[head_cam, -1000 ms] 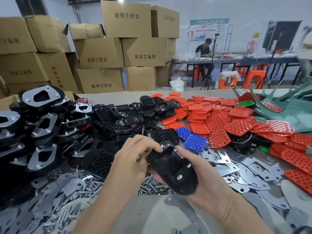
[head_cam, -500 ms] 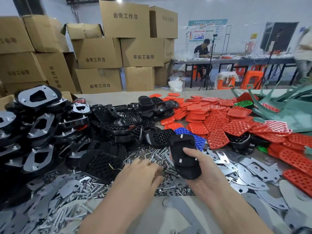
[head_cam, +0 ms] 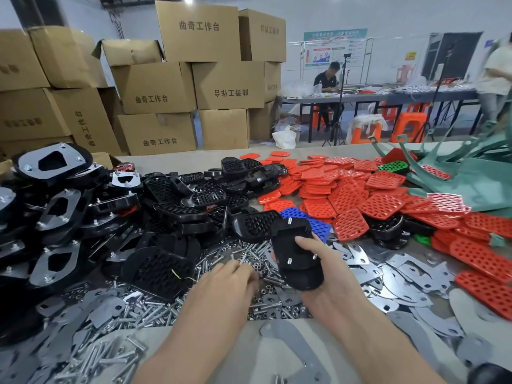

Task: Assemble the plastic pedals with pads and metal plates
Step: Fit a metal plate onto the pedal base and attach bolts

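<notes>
On the head camera, our right hand [head_cam: 329, 275] grips a black pedal [head_cam: 297, 256] just above the bolt heap [head_cam: 155, 309], with 3 bolt ends poking up. Our left hand [head_cam: 230, 281] sits on that heap, its fingers blurred, so we cannot tell its grip. Beyond the heap lie red pads [head_cam: 346, 198], and right of it metal plates [head_cam: 401, 275].

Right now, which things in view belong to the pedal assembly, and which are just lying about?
In the job: black plastic pedal in right hand; left hand at loose silver bolts and nuts; flat grey metal plates; red perforated pads.
Lying about: brown cardboard boxes; green plastic frames; orange plastic stools.
</notes>
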The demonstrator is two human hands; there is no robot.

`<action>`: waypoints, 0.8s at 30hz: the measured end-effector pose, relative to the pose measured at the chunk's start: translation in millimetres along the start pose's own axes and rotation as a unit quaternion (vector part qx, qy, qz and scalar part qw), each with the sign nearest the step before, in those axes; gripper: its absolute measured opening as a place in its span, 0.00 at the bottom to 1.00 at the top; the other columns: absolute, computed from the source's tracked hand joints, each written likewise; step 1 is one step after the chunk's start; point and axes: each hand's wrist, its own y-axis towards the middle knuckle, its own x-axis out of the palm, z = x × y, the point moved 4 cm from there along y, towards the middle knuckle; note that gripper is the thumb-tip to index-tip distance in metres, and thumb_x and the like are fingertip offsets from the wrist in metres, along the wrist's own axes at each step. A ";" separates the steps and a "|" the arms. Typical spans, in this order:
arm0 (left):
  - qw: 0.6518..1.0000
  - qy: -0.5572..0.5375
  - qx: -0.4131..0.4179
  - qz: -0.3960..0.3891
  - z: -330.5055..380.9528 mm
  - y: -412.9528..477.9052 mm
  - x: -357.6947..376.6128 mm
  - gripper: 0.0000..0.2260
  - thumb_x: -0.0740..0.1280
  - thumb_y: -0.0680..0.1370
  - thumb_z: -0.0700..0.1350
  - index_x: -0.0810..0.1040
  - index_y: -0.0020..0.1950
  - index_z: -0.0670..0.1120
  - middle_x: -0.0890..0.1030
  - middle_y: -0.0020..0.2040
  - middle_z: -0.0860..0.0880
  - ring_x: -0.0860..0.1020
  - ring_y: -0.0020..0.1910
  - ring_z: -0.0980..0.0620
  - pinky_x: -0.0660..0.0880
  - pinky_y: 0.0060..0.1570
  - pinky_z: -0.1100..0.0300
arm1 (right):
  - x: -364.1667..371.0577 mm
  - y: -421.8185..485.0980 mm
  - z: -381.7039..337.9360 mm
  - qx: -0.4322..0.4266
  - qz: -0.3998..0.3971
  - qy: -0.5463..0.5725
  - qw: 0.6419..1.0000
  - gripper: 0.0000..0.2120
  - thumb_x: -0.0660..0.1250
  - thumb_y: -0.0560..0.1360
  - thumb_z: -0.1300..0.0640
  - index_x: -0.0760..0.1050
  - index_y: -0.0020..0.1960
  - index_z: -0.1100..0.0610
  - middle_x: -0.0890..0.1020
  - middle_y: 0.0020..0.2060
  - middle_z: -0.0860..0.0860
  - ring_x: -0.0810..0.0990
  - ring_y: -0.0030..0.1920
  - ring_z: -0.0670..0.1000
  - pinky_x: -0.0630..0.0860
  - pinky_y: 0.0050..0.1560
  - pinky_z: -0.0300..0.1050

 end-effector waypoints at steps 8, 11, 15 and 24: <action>0.997 -0.078 0.009 0.001 9.6 4.8 -6.2 0.09 0.57 0.84 0.55 0.75 0.59 0.59 0.76 0.55 0.63 0.71 0.58 0.62 0.69 0.59 0.61 | -5.6 0.2 -22.4 -0.054 0.017 0.073 0.996 0.13 0.58 0.82 0.59 0.79 0.57 0.63 0.84 0.43 0.58 0.84 0.40 0.55 0.82 0.38 0.45; 0.996 -0.069 0.033 -0.041 25.4 13.4 -1.2 0.11 0.58 0.84 0.55 0.74 0.64 0.59 0.75 0.58 0.62 0.71 0.61 0.60 0.70 0.61 0.59 | -12.7 0.5 -38.3 -0.082 0.029 0.078 0.993 0.16 0.56 0.85 0.56 0.78 0.64 0.62 0.84 0.53 0.59 0.84 0.46 0.55 0.83 0.45 0.48; 0.995 -0.045 0.030 -0.082 40.1 28.1 6.3 0.14 0.56 0.85 0.53 0.68 0.71 0.58 0.69 0.62 0.56 0.74 0.60 0.53 0.73 0.57 0.52 | -27.1 -0.6 -53.2 -0.113 0.043 0.102 0.987 0.23 0.53 0.87 0.55 0.86 0.48 0.57 0.87 0.46 0.55 0.87 0.42 0.52 0.81 0.47 0.48; 0.988 0.033 -0.034 -0.150 45.8 62.7 25.0 0.20 0.61 0.81 0.61 0.69 0.69 0.52 0.66 0.62 0.50 0.68 0.64 0.48 0.71 0.58 0.49 | -32.7 -1.1 -62.2 -0.103 0.085 0.104 0.986 0.21 0.54 0.86 0.56 0.68 0.76 0.61 0.79 0.63 0.61 0.80 0.53 0.59 0.77 0.48 0.53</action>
